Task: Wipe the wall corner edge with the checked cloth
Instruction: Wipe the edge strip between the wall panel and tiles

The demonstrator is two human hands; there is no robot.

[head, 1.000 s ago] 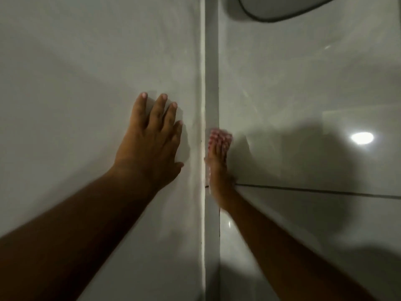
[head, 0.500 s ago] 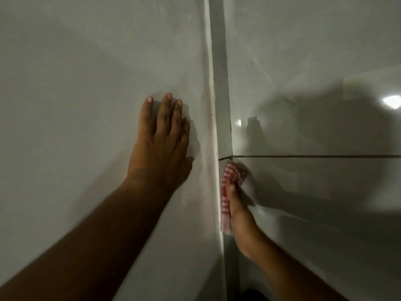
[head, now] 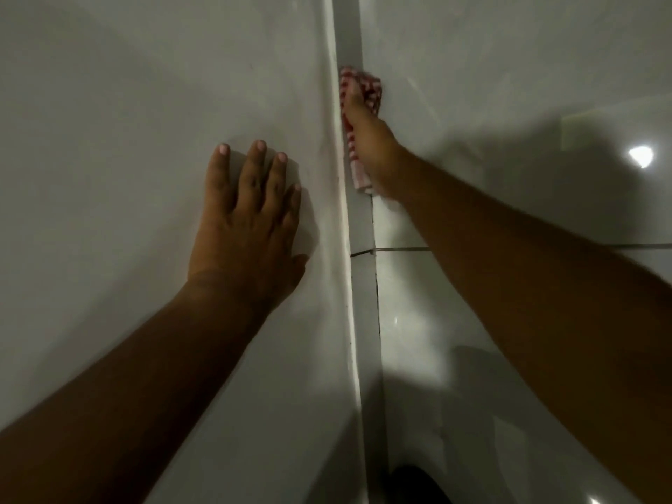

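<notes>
A pale corner edge [head: 343, 220] runs top to bottom between a matte wall on the left and glossy tiles on the right. My right hand [head: 371, 140] presses a red-and-white checked cloth [head: 367, 85] flat against this edge, above the horizontal grout line [head: 396, 249]. The cloth shows above my fingertips and below my palm; its middle is hidden under the hand. My left hand [head: 247, 220] lies flat on the matte wall, fingers slightly apart, a short way left of the edge and holding nothing.
The glossy tiles [head: 509, 103] on the right carry my shadow and a bright lamp reflection [head: 640, 155]. A dark shape [head: 411, 485] sits at the bottom near the corner's foot.
My right hand has slid the cloth up along the edge, from below the grout line to well above it. The left hand stays flat on the wall.
</notes>
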